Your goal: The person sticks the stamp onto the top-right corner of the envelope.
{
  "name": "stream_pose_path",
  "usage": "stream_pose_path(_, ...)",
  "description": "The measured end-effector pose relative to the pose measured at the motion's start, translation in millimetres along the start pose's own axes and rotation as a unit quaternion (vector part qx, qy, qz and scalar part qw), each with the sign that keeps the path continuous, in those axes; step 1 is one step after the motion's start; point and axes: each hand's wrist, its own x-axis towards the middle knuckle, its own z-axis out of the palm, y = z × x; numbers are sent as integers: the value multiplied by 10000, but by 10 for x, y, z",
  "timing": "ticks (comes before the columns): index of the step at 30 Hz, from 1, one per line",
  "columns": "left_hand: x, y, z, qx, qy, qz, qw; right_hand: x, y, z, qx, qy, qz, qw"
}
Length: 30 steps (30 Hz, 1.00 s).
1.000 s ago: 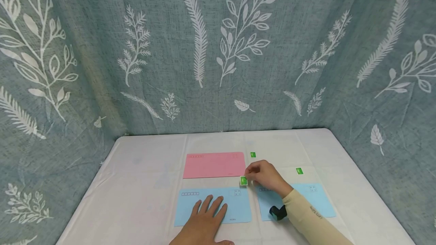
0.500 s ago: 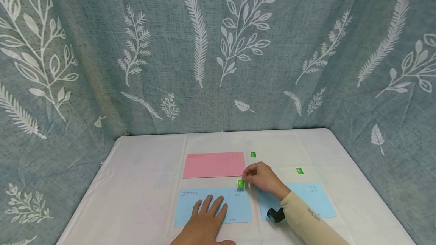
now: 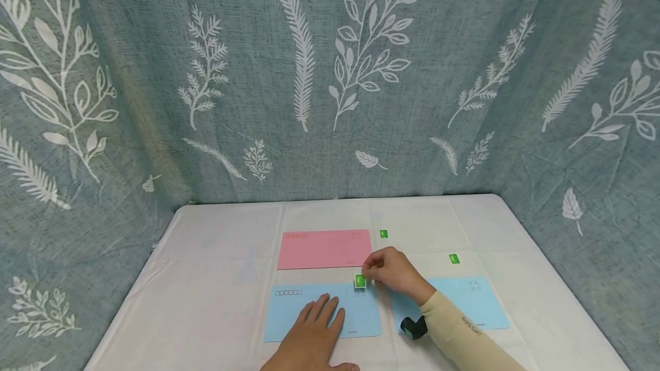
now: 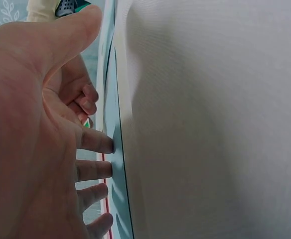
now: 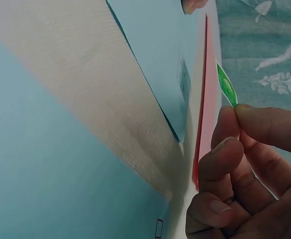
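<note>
My right hand (image 3: 396,271) pinches a small green stamp (image 3: 360,281) with a white border by its edge, between thumb and forefinger. In the right wrist view the stamp (image 5: 227,85) stands up from the fingertips, slightly bent, while the other fingers curl beneath. It overlaps the top right of a blue envelope (image 3: 283,309), close to the printed stamp box, which is partly covered. With fingers spread and straight, my left hand (image 3: 313,330) rests on that envelope's lower middle. From the left wrist, its fingertips (image 4: 104,144) touch the blue paper.
A pink envelope (image 3: 325,249) lies just behind the blue one. To the right is a second blue envelope (image 3: 469,302), partly under the right forearm. Two more green stamps, a back stamp (image 3: 384,233) and a right-hand stamp (image 3: 454,259), lie on the white tablecloth (image 3: 206,279).
My right hand has moved left and slightly toward me, carrying the stamp from the gap beside the pink envelope to over the blue envelope's top right corner. The left hand has barely shifted.
</note>
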Motion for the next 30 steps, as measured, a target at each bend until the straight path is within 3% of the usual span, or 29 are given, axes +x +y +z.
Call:
stream_pose_path(5,1,10,-15,34,-67,4,10000,-11,-26,20,29,-27,30,10000)
stream_pose_path(21,-5,-1,6,314,138,187,9992,23,-30,104,-171,20,-12,9999)
stream_pose_path(30,4,3,-27,25,8,175,9998,-16,-61,160,-225,22,-111,9997)
